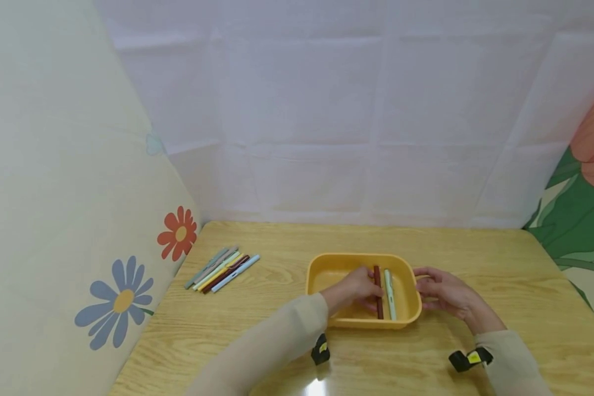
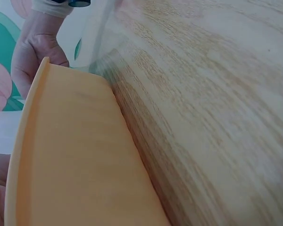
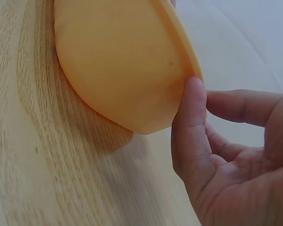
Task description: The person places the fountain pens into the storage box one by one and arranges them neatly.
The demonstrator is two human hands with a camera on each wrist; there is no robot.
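A slim dark red pen (image 1: 379,311) with a smooth barrel is inside a rounded orange-yellow plastic tray (image 1: 361,324), aligned across its short side; the curled fingers of the left hand (image 1: 353,287) hold it near mid-barrel. A pale green pen (image 1: 390,294) lies just beyond those fingers, near the tray's right end. Outside that end, the right hand (image 1: 444,291) touches the rim with its fingers; whether they pinch it or merely rest there, I cannot tell. Well to the left of the left fingers, a slanted group of slim multicoloured pens (image 1: 223,270) lies on the light wood-grain desk (image 1: 475,247). The dark red pen should be light, stiff and apt to roll, so mid-barrel seems the best hold; the thin-walled tray probably flexes slightly and is best steadied by its rim.
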